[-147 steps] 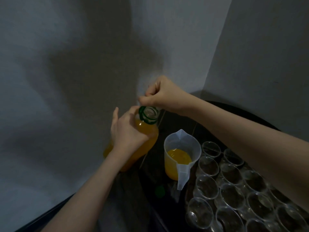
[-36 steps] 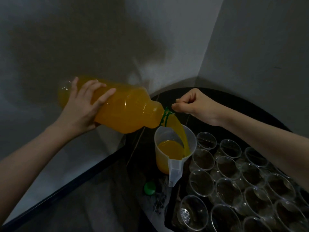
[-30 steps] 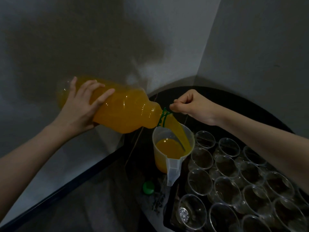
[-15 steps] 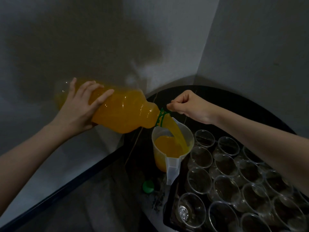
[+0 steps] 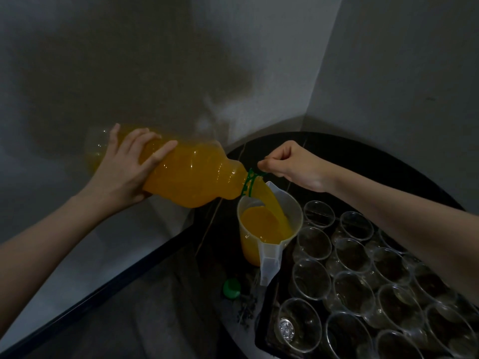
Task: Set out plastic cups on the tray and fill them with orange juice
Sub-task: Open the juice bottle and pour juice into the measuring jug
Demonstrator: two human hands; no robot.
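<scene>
A large plastic bottle of orange juice is tipped almost level, mouth to the right. My left hand grips its body near the base. My right hand pinches the green ring strap at the bottle's neck. A stream of juice falls from the mouth into a translucent measuring jug, which is more than half full. The jug stands at the left edge of a black tray. Several empty clear plastic cups stand in rows on the tray.
The green bottle cap lies on the round black table just left of the tray. Grey walls meet in a corner right behind the table. A dark rail runs diagonally at lower left.
The bottle was upright 4.9 s ago and now lies tipped, pouring. Over the last second the juice level in the jug has risen. Both hands have kept their hold.
</scene>
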